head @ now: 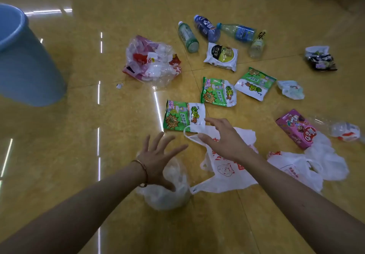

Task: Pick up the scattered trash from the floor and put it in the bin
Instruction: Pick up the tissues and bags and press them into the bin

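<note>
- Blue bin (25, 60): way out at 10 o'clock from my left hand (158, 155), well apart from the mess. The frame edge cuts off its left side, so I can't see inside.
- Left hand: open, fingers spread, holding nothing. It hides the top of a crumpled clear bag (169, 196) at its 6 o'clock; can't tell if my palm touches it.
- Clear bag of red and pink wrappers (152, 62): 12 o'clock from my left hand, well apart, contents a blur.
- Green snack packet (183, 115): 10 o'clock from my right hand (223, 137), just past the fingertips.
- Right hand: open too, fingers loosely curved, gripping nothing. It's over the white carrier bag (227, 176), which spreads out toward 6 o'clock. Hand and forearm cover its middle. My thumb's right by the handle loop; contact unclear.
- Pink box (296, 129): 3 o'clock from my right hand. The clear bottle (343, 130) beside it runs off the right edge.
</note>
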